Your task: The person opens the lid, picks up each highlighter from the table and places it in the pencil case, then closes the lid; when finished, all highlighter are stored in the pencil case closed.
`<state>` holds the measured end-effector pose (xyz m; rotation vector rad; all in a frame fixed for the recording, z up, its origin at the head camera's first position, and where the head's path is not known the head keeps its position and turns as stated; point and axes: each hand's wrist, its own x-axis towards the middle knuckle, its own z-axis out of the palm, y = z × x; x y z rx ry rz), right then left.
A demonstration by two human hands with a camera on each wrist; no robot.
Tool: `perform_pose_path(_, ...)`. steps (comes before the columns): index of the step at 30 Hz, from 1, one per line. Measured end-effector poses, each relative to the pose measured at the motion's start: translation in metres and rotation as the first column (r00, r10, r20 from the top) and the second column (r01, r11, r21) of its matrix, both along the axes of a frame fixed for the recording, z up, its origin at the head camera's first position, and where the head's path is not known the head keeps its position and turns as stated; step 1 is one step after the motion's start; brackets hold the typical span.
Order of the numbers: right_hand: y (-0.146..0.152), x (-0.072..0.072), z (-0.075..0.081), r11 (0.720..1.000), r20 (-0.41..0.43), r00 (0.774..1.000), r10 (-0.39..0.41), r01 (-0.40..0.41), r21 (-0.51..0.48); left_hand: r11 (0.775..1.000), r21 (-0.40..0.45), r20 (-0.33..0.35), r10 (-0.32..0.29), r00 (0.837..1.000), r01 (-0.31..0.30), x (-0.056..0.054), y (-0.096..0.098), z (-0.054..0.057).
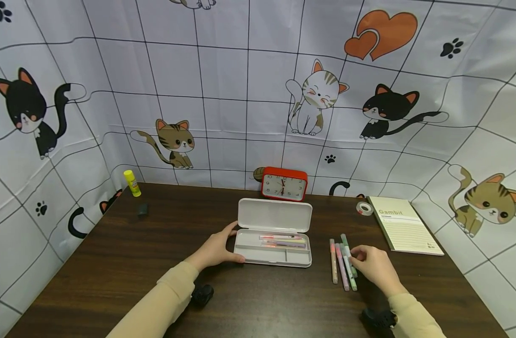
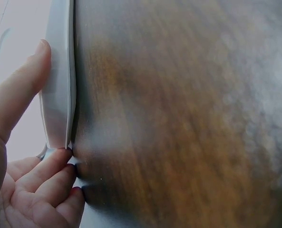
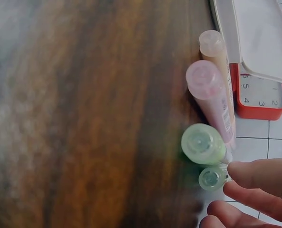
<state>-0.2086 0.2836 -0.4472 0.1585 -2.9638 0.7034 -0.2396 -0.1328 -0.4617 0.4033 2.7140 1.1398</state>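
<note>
A white pencil case lies with its lid raised on the dark table. Several pastel pens sit in its rear compartment. At its left end my left hand grips it, thumb by the front corner and fingers around the side, as the left wrist view also shows. To the right lie a peach pen, a pink-purple pen and a light green pen. My right hand pinches a darker green pen beside them between thumb and forefinger; the hand partly hides it.
A red clock stands behind the raised lid. A notepad and a tape roll lie at the right rear. At the left rear are a yellow glue stick and a small dark block. Cat-print sheeting borders the table.
</note>
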Motion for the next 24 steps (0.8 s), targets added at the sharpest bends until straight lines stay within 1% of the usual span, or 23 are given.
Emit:
perform_pose_path(8,0.002,0.0,0.0,1.0,0.029,1.0,-0.008,0.008,0.006,1.0,0.0,-0.001,-0.001,1.0,0.001,0.0,0.001,0.001)
perform_pose_path(24,0.016,0.002,-0.002,0.998,0.008,0.998,-0.058,0.057,0.024,1.0,0.002,-0.001,-0.005,1.0,0.005,0.001,0.001,0.001)
